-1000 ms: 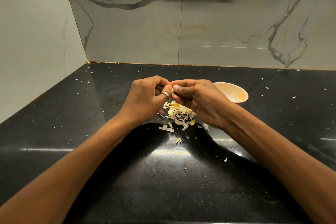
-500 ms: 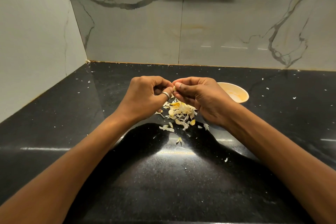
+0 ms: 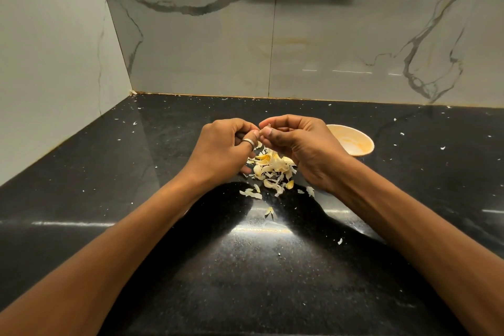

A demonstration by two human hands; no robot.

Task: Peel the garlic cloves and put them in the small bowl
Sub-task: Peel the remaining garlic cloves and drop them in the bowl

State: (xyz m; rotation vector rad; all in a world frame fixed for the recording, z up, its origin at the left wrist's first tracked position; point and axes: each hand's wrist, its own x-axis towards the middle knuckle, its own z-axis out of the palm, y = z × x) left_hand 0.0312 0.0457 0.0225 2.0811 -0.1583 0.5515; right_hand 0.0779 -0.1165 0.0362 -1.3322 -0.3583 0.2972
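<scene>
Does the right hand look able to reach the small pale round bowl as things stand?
Probably yes. The small pale round bowl sits on the black countertop just beside the right hand, with nothing between them. That hand's grip, with the left hand, is busy pinching a garlic clove.

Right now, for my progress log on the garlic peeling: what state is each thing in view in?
Left hand, fingers curled, pinching the small garlic clove.
Right hand, pinching the same clove, which is mostly hidden.
Small cream round bowl, upright on the counter, partly behind the right hand.
Pale papery garlic skins, loose heap under the hands.
Glossy black stone counter, flecked with skin bits.
</scene>
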